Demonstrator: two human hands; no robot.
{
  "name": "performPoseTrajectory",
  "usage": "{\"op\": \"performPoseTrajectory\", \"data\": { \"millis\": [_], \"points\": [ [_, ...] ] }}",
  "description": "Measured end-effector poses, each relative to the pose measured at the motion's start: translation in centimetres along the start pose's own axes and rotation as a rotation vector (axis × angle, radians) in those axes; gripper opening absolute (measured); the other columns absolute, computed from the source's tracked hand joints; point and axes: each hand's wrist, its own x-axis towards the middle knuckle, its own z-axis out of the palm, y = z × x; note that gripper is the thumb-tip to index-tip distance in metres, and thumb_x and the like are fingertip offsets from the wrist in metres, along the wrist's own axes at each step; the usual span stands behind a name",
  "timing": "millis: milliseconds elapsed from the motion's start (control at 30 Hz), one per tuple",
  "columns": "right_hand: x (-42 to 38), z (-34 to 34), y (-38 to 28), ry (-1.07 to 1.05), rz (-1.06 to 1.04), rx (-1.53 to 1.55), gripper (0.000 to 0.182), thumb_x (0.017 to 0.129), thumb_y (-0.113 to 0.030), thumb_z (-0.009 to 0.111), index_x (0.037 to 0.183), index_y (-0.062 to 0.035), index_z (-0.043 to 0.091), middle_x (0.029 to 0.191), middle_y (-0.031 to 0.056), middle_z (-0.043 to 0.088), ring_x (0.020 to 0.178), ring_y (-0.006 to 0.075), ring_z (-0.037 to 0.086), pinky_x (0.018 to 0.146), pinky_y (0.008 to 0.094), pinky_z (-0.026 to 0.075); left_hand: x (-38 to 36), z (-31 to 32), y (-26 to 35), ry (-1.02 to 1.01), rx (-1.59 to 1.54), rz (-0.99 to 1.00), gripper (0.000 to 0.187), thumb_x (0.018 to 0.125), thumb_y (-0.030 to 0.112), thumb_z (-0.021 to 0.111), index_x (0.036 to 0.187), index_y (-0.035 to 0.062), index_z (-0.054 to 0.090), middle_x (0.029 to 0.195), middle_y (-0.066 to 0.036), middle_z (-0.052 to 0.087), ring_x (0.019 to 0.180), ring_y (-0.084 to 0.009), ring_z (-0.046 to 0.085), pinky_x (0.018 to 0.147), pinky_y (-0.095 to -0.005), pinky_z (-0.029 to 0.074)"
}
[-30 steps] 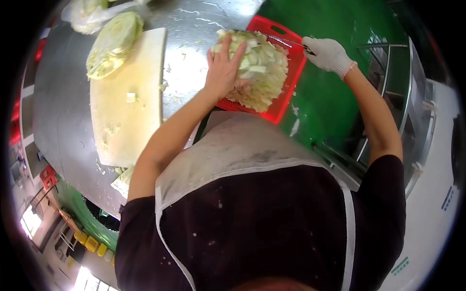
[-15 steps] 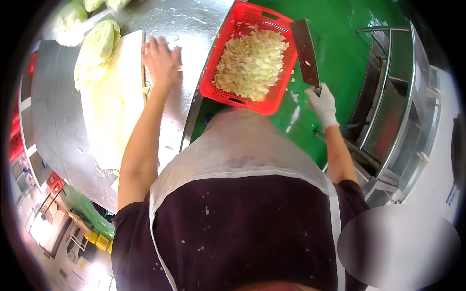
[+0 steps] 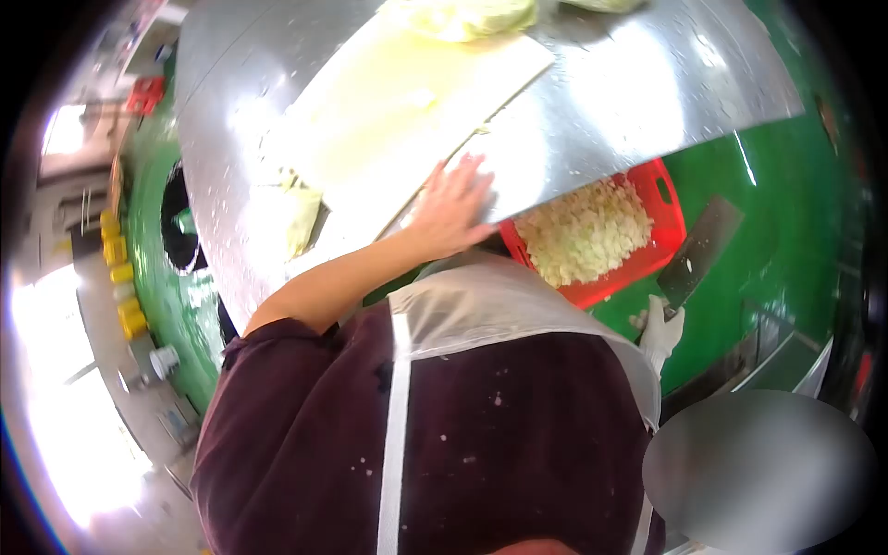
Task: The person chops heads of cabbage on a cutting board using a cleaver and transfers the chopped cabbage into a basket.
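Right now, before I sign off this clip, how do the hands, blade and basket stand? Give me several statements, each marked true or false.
1. The right hand holds the cleaver. True.
2. The left hand is spread near the edge of the cutting board. True.
3. Both hands are gloved. False: the left one is bare.
4. Chopped cabbage lies in the red basket. True.
5. The cleaver lies on the cutting board. False: it is in the right hand's grip, beside the basket.
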Motion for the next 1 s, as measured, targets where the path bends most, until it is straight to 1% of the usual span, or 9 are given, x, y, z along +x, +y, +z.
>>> {"op": "performPoseTrajectory", "data": {
  "millis": [167,467,600,667,733,833,900,933,1000],
  "points": [
    [-0.2,3.1,-5.0,-0.002,-0.1,0.086,0.022,0.086,-0.009,0.067,0.097,-0.0035,0.049,0.077,0.003,0.05,0.057,0.0098,0.051,0.049,0.0269,0.054,-6.6,1.4,-3.7,-0.029,0.228,-0.122,0.083,0.086,0.057,0.056,0.147,0.0048,0.034,0.158,-0.017,0.018,0.148,-0.0315,0.013,0.114,-0.0628,0.011],
    [0.0,2.5,-9.2,0.017,-0.305,0.153,0.023,0.086,-0.008,0.068,0.101,-0.0056,0.05,0.078,0.0013,0.049,0.056,0.0099,0.049,0.048,0.0267,0.052,9.4,4.2,-2.0,0.131,0.265,-0.085,0.084,0.088,0.061,0.047,0.149,0.0066,0.03,0.16,-0.014,0.016,0.149,-0.0287,0.01,0.112,-0.0673,0.008],
    [-2.4,1.7,-9.9,0.104,-0.255,0.077,0.019,0.089,-0.007,0.064,0.103,-0.0019,0.052,0.069,0.0016,0.049,0.057,0.0097,0.048,0.051,0.0267,0.049,13.3,6.4,0.6,0.095,0.139,0.123,0.079,0.089,0.057,0.051,0.15,0.0106,0.029,0.157,-0.014,0.024,0.147,-0.0287,0.017,0.111,-0.0661,0.012],
    [-1.9,1.4,-9.7,0.12,-0.253,-0.022,0.021,0.088,-0.006,0.065,0.103,-0.002,0.05,0.069,0.003,0.048,0.057,0.0103,0.047,0.051,0.0291,0.05,12.7,2.3,3.3,-0.149,-0.016,0.257,0.077,0.089,0.056,0.053,0.15,0.0141,0.031,0.156,-0.013,0.028,0.145,-0.0299,0.022,0.111,-0.0661,0.014],
    [-2.8,2.5,-11.2,0.054,-0.141,0.064,0.028,0.087,-0.006,0.066,0.109,-0.0033,0.049,0.067,0.0041,0.047,0.053,0.0111,0.046,0.047,0.0291,0.049,13.4,7.0,4.4,-0.209,-0.434,0.747,0.07,0.09,0.049,0.056,0.15,0.02,0.033,0.154,-0.011,0.031,0.144,-0.0291,0.026,0.11,-0.066,0.018],
    [-2.8,5.0,-12.2,0.001,-0.076,0.041,0.03,0.087,-0.006,0.065,0.111,-0.002,0.048,0.066,0.0048,0.049,0.049,0.0122,0.046,0.046,0.0291,0.049,8.0,3.4,2.8,0.044,-0.389,0.751,0.066,0.089,0.036,0.059,0.149,0.0253,0.034,0.155,-0.009,0.031,0.143,-0.0267,0.028,0.11,-0.0642,0.021],
    [-3.1,6.6,-12.4,-0.09,-0.188,-0.042,0.03,0.088,-0.007,0.065,0.111,0.0005,0.048,0.067,0.0057,0.052,0.049,0.0132,0.047,0.046,0.0298,0.049,2.7,-0.5,-4.9,0.329,-0.369,0.65,0.075,0.081,0.023,0.067,0.149,0.0251,0.034,0.155,-0.009,0.032,0.142,-0.0272,0.03,0.109,-0.0602,0.024],
    [-3.1,7.9,-13.2,-0.188,-0.287,-0.096,0.031,0.088,-0.007,0.065,0.111,0.0019,0.048,0.068,0.0063,0.053,0.049,0.0137,0.049,0.047,0.0303,0.05,-1.0,-6.3,-7.9,0.07,-0.437,0.403,0.089,0.07,0.018,0.074,0.149,0.0245,0.033,0.155,-0.011,0.03,0.142,-0.0305,0.029,0.108,-0.0565,0.026],
    [-3.6,11.1,-14.0,-0.309,-0.386,-0.119,0.033,0.088,-0.01,0.065,0.112,0.0053,0.048,0.072,0.0082,0.057,0.052,0.0147,0.052,0.049,0.0299,0.05,-8.0,-11.6,-14.2,0.074,-0.049,0.058,0.106,0.06,0.025,0.083,0.151,0.0168,0.029,0.156,-0.016,0.024,0.144,-0.0323,0.023,0.107,-0.0569,0.028]
  ]
}}
